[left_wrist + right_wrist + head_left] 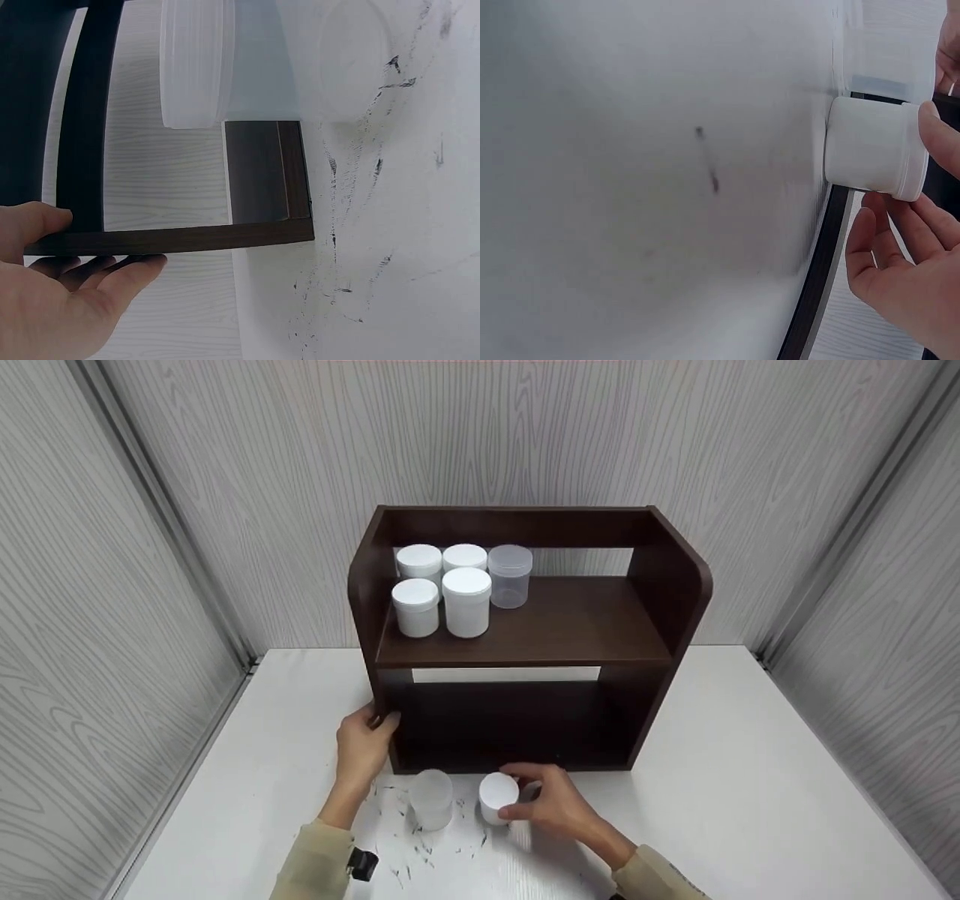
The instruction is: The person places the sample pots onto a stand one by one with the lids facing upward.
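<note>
My left hand (363, 750) grips the left side panel of a dark brown two-tier shelf (540, 637), thumb on the inner face and fingers outside. With thumb and fingers, my right hand (556, 804) pinches a small white lidded jar (498, 797) near its lid, in front of the shelf. In the right wrist view the white jar (866, 146) stands upright on the table, the thumb across its lid's edge. Left of it, between the two hands, stands a translucent jar (431, 800) on the tabletop.
On the upper tier's left half stand several white lidded jars (467, 604) and one translucent jar (510, 577). Dark scuff marks streak the white table (750, 780) in front of the shelf. Grey wood-grain panels (300, 472) enclose the table at the back and sides.
</note>
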Motion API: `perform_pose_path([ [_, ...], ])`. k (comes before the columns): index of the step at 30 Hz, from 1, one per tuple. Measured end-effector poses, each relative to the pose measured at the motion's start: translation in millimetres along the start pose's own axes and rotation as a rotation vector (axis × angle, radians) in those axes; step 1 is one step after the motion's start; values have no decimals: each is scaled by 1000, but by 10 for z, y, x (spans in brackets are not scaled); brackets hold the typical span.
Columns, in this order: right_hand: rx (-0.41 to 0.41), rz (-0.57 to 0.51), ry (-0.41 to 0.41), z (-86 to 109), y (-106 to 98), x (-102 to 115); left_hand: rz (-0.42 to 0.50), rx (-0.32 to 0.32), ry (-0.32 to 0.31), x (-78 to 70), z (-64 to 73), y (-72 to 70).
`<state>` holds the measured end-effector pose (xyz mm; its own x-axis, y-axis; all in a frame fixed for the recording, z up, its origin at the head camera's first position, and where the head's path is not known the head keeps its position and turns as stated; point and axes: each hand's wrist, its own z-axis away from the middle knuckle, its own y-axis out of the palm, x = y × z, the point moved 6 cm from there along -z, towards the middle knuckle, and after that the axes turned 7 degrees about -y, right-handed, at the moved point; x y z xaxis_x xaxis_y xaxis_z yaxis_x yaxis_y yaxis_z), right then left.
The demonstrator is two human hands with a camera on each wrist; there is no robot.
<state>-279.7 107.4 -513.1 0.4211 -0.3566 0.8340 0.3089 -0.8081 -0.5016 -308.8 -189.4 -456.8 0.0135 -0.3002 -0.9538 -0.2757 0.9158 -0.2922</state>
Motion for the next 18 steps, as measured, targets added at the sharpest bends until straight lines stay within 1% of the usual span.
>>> perform_pose_path([
  [3, -6, -4, -6, 42, -30, -18, -1, 5, 3, 3, 1, 12],
  [9, -2, -12, -16, 41, -10, -31, -1, -9, 3, -12, 13, -11],
  [15, -4, -16, -12, 53, -12, -35, 9, -7, -9, -1, 20, -8],
  [18, -10, -9, -5, 75, -27, -39, 11, -1, -5, -6, 14, -1],
])
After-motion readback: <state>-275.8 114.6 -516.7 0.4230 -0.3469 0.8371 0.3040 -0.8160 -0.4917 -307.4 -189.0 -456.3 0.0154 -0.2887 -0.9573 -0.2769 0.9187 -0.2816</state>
